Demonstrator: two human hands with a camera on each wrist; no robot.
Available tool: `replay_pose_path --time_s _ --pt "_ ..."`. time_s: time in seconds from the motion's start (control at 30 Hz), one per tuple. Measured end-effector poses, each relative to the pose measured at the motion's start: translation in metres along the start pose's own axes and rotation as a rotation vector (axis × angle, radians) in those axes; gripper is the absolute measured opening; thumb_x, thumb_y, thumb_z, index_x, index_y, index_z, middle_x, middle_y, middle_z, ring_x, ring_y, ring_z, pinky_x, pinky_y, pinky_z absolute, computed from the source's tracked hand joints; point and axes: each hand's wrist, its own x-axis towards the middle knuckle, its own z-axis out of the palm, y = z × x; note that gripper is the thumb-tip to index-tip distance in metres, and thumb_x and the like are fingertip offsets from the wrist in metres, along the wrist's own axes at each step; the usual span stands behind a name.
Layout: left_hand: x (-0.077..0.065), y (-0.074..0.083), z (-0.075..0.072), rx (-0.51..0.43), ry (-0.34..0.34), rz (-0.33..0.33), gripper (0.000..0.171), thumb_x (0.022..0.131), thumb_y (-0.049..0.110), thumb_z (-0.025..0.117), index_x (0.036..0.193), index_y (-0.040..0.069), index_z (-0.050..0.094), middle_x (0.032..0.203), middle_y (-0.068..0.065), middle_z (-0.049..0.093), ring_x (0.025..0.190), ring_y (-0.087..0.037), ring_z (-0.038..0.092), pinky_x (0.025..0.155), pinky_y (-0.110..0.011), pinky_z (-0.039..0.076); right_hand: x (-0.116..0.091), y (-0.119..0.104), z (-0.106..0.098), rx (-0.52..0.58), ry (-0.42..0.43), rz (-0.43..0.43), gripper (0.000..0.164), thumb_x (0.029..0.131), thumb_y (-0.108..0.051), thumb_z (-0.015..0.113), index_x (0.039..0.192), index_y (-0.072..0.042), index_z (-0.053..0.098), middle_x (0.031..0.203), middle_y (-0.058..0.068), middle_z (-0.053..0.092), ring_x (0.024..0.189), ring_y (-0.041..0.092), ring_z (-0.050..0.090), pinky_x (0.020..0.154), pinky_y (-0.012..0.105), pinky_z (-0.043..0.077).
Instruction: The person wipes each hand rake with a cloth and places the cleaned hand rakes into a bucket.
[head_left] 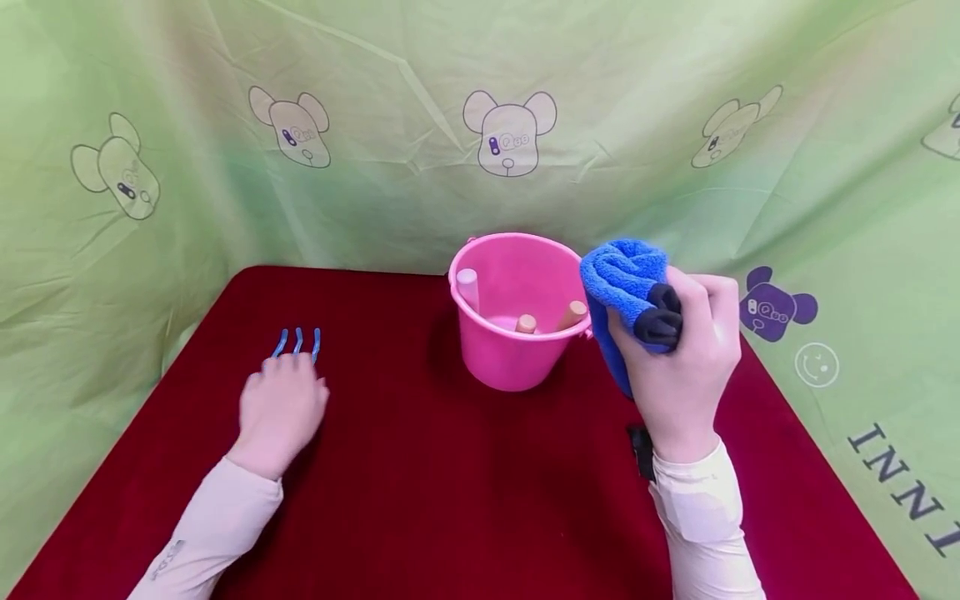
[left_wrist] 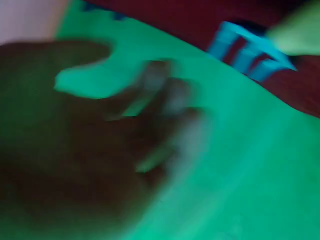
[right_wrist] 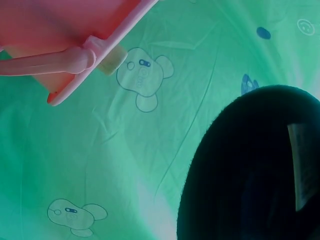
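Note:
My right hand (head_left: 686,362) grips a folded blue fleecy cloth (head_left: 621,279) with black trim, raised beside the pink bucket (head_left: 495,358). In the right wrist view the cloth (right_wrist: 240,175) is a dark rounded mass with a pale label. At the left of the table, my left hand (head_left: 281,408) is above a small rake whose blue prongs (head_left: 298,340) show past the fingers. The left wrist view shows the blurred left hand (left_wrist: 100,130) with bent, spread fingers, apart from the blue rake head (left_wrist: 250,52) and its pale green handle (left_wrist: 302,32).
Inside the bucket stand a pale rod end (head_left: 467,287) and two wooden-looking handle ends (head_left: 573,312). A dark red cloth covers the table (head_left: 390,500). Green printed sheeting (head_left: 405,167) hangs behind and at both sides. A small black object (head_left: 642,450) is beside the right wrist.

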Motion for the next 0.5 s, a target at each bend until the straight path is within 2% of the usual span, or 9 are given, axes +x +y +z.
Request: replay_pose_path --time_s 0.1,0.2,0.33,0.4,0.5 --pt "-0.009 -0.025 0.001 0.026 -0.130 -0.151 0.038 0.083 0.018 0.063 0.089 -0.018 0.052 0.085 -0.038 0.059 0.079 -0.052 0.054 0.061 -0.057 0.047 -0.001 -0.001 0.001 0.005 -0.002 -0.016 0.038 0.072 -0.016 0.080 0.103 0.003 0.069 0.092 0.032 0.056 0.092 0.033 0.061 0.081 0.057 0.051" --pt "-0.013 -0.041 0.002 0.017 -0.258 -0.217 0.042 0.087 0.021 0.060 0.088 -0.020 0.049 0.084 -0.039 0.056 0.078 -0.053 0.054 0.061 -0.057 0.046 0.000 -0.003 0.002 0.016 -0.005 -0.033 0.039 0.071 -0.016 0.080 0.103 0.003 0.068 0.092 0.032 0.057 0.091 0.034 0.061 0.080 0.056 0.051" --pt "-0.015 -0.050 0.008 -0.039 -0.364 -0.224 0.044 0.090 0.025 0.056 0.086 -0.019 0.050 0.081 -0.038 0.057 0.073 -0.051 0.056 0.055 -0.055 0.046 0.001 -0.004 0.002 0.021 -0.018 -0.038 0.039 0.071 -0.015 0.081 0.104 0.003 0.069 0.093 0.032 0.058 0.091 0.035 0.060 0.079 0.054 0.050" --pt "-0.016 -0.051 0.012 -0.057 -0.374 -0.216 0.045 0.090 0.025 0.057 0.088 -0.019 0.051 0.082 -0.039 0.058 0.073 -0.051 0.057 0.054 -0.056 0.047 0.000 -0.004 0.002 0.017 -0.030 -0.035 0.039 0.071 -0.015 0.081 0.104 0.002 0.069 0.093 0.032 0.058 0.091 0.034 0.059 0.078 0.054 0.050" --pt "-0.017 -0.051 0.018 -0.048 -0.338 -0.180 0.040 0.089 0.019 0.059 0.090 -0.020 0.052 0.080 -0.036 0.057 0.070 -0.049 0.057 0.051 -0.056 0.049 -0.002 -0.003 0.001 0.012 -0.043 -0.032 0.040 0.071 -0.015 0.081 0.104 0.002 0.069 0.093 0.031 0.057 0.091 0.034 0.059 0.078 0.053 0.050"
